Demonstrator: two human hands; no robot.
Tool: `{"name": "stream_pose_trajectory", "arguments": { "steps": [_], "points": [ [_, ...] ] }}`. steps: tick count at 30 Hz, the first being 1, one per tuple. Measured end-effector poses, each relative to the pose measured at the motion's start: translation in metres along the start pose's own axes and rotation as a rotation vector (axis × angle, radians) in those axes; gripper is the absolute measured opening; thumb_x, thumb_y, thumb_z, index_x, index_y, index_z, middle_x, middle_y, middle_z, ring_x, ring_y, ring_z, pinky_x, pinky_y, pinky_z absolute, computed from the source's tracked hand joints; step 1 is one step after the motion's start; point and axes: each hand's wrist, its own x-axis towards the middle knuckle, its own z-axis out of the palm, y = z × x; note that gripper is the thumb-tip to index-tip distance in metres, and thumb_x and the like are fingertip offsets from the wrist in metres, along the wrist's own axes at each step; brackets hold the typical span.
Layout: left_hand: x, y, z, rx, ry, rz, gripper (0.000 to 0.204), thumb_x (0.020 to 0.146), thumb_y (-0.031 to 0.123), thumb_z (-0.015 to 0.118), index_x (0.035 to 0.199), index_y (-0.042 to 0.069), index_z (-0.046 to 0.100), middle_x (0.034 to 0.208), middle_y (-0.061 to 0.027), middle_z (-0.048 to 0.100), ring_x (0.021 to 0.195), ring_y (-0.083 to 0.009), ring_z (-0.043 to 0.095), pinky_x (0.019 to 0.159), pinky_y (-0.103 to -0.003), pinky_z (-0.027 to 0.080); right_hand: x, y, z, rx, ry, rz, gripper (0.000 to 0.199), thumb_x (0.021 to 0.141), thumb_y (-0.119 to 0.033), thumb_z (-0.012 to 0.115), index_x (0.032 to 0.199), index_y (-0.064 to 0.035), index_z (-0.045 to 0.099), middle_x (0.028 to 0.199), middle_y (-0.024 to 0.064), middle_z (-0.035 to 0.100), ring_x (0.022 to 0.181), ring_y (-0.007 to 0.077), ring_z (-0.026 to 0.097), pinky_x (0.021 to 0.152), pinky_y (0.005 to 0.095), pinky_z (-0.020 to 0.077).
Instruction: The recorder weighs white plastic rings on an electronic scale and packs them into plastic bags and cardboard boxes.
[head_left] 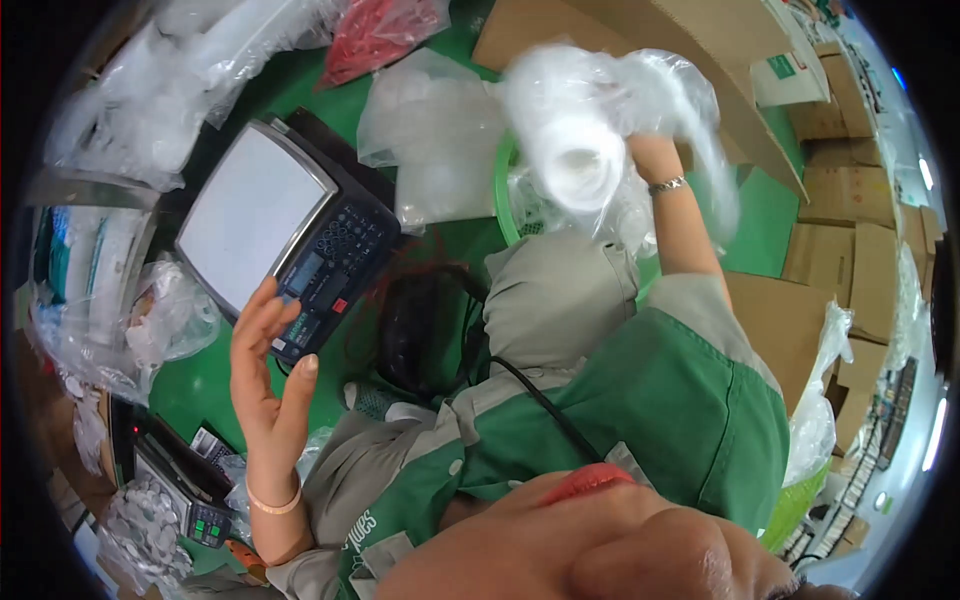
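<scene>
- Far left: a heap of clear plastic bags (pixel 120 110) lies on the green table (pixel 195 385), with more filled bags (pixel 150 320) at the left edge.
- Near left: a small second scale (pixel 185 490) sits low in the view with small white parts (pixel 140 520) piled beside it.
- Left of centre: a digital weighing scale (pixel 270 225) with a bare grey platform and a dark keypad panel stands on the table.
- Left hand (pixel 265 370): raised just near of the keypad, palm open, fingers released and spread; it holds nothing and its fingertips lie at the keypad's near edge. Contact cannot be confirmed.
- Centre far: a clear bag of white pieces (pixel 430 140) rests on the table, a red bag (pixel 375 35) farther off.
- Right hand (pixel 645 150): lifted at far right of centre, grasping a clear plastic bag (pixel 590 130), which is blurred, above a green basket (pixel 503 190). Individual fingers are hidden by the plastic.
- Right: brown cardboard boxes (pixel 850 210) stand stacked.
</scene>
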Motion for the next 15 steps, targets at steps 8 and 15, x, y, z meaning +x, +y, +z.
{"name": "stream_pose_trajectory", "arguments": {
  "steps": [8,15],
  "points": [
    [0.057,-0.058,0.014,0.020,-0.297,-0.105,0.035,0.075,-0.002,0.054,0.109,-0.001,0.051,0.115,-0.0122,0.052,0.095,-0.0193,0.055,0.084,-0.031,0.042,-0.134,0.236,0.017,-1.025,-0.459,0.446,0.100,0.059,-0.057,0.063,0.134,-0.0083,0.019,0.132,0.0284,0.027,0.124,0.0394,0.026,0.098,0.0443,0.0287],
    [0.062,-0.042,0.039,0.151,-0.526,0.023,0.027,0.077,0.000,0.055,0.104,-0.001,0.054,0.105,-0.0121,0.057,0.091,-0.0213,0.056,0.081,-0.029,0.043,-0.144,0.204,0.049,-0.574,-0.028,0.950,0.046,0.083,-0.040,0.033,0.110,-0.0042,0.043,0.112,0.0253,0.049,0.099,0.0384,0.052,0.087,0.0431,0.0391]
  ]
}}
